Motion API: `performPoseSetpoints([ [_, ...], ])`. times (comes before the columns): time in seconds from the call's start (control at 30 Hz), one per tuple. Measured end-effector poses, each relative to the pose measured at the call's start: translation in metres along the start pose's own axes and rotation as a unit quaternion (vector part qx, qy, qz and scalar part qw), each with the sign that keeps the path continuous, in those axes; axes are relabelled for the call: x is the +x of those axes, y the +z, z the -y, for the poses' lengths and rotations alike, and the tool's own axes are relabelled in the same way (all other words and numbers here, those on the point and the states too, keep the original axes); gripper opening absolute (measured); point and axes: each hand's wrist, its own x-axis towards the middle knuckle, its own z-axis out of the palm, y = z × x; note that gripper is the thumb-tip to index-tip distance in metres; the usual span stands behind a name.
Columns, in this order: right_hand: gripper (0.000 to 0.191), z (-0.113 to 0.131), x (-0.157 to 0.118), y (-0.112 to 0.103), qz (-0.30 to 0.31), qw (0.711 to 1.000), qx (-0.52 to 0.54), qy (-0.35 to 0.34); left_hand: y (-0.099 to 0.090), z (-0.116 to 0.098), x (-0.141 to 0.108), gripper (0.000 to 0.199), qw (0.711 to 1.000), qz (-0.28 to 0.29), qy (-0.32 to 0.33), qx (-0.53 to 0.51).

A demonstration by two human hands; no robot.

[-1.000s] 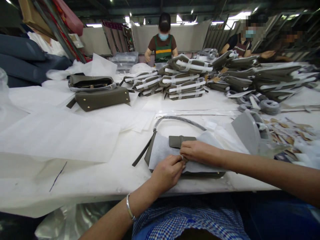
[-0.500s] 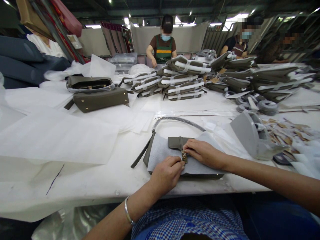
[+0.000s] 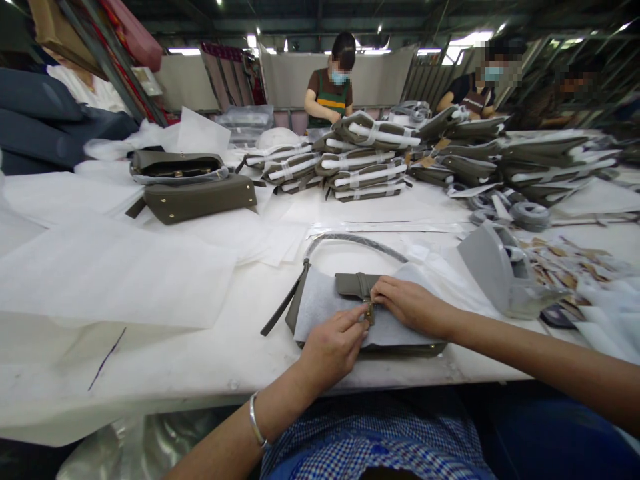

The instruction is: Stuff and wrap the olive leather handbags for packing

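Note:
An olive-grey handbag (image 3: 294,308) lies near the table's front edge, its wrapped handle (image 3: 360,238) arched behind it. Pale grey sheet (image 3: 320,300) covers most of its front, under the short flap (image 3: 350,285). On the flap's strap sits a small gold clasp (image 3: 369,312). My left hand (image 3: 336,343), a bangle on its wrist, has its fingertips closed at the clasp's left side. From the right, my right hand (image 3: 407,303) pinches the strap just above the clasp, fingers bent together.
Two olive bags (image 3: 200,197) rest at the back left beside white sheets (image 3: 115,267). Stacked wrapped bags (image 3: 370,160) line the back. A grey tape dispenser (image 3: 495,267) and tan scraps (image 3: 575,267) are at the right. A masked person (image 3: 327,93) stands across the table.
My left index finger has stretched up onto the clasp's upper part. The right hand has shifted slightly right. Across the table, the person's arm has moved right.

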Motion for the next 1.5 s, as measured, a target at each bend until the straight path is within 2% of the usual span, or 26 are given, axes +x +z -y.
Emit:
performPoseSetpoints([
  [0.23,0.017,0.008,0.010,-0.002,-0.047,0.997,0.035,0.053,0.002,0.003,-0.002,0.025,1.000,0.025,0.004,0.005],
  [0.47,0.026,0.016,0.012,-0.010,-0.008,0.997,0.066,0.033,-0.001,0.000,-0.001,0.024,1.000,0.024,-0.003,0.003],
  [0.67,0.008,0.020,0.012,-0.009,0.008,0.997,0.049,0.059,-0.004,-0.002,0.001,0.024,0.999,0.033,-0.011,-0.009],
  [0.73,0.008,0.019,0.014,-0.010,0.022,0.996,0.056,0.066,-0.004,-0.002,0.001,0.024,1.000,0.029,-0.008,-0.007],
  [0.83,0.011,0.018,0.017,-0.011,0.034,0.996,0.050,0.059,-0.004,-0.001,0.001,0.024,1.000,0.022,-0.006,-0.006],
  [0.97,0.003,0.017,0.016,-0.010,0.010,0.998,0.027,0.048,-0.003,-0.001,0.001,0.025,1.000,0.021,-0.013,-0.009],
  [1.2,0.012,0.017,0.011,-0.005,0.022,0.999,0.026,0.008,-0.003,-0.002,0.001,0.028,0.999,0.028,-0.014,-0.008],
  [1.33,0.012,0.018,0.011,-0.002,0.029,1.000,-0.009,0.005,-0.003,-0.001,0.001,0.027,1.000,0.021,-0.011,-0.007],
  [1.5,0.016,0.017,0.013,0.006,0.002,0.986,-0.158,-0.061,-0.001,0.000,-0.001,0.026,1.000,0.022,-0.007,-0.003],
])
